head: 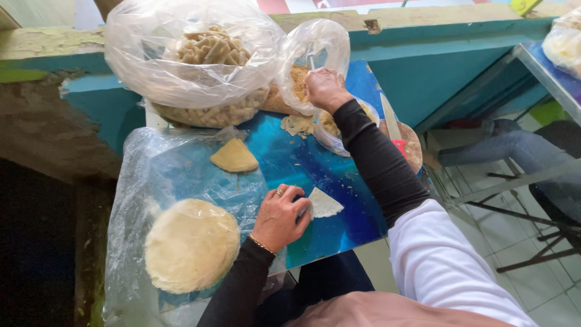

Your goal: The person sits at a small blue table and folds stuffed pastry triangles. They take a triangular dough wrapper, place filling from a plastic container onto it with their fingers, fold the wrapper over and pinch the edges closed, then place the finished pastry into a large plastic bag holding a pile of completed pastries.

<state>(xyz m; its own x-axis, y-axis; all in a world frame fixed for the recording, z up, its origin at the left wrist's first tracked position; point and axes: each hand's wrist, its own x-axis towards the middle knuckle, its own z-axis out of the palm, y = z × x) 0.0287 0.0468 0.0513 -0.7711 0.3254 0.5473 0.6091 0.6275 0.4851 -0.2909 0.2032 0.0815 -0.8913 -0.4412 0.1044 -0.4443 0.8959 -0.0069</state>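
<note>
My left hand rests on the blue table with its fingertips pressing a thin white triangular dough piece. My right hand reaches far forward into a clear plastic bag of brown crumbly filling; its fingers are curled there, and what they hold is hidden. A folded yellow dough triangle lies between the two hands. A round stack of flat dough sheets sits on clear plastic wrap left of my left hand.
A large clear bag of rolled pastries stands at the table's far left. A knife with a red handle lies on a round board at the right edge. A seated person's legs and metal chair frames are beyond.
</note>
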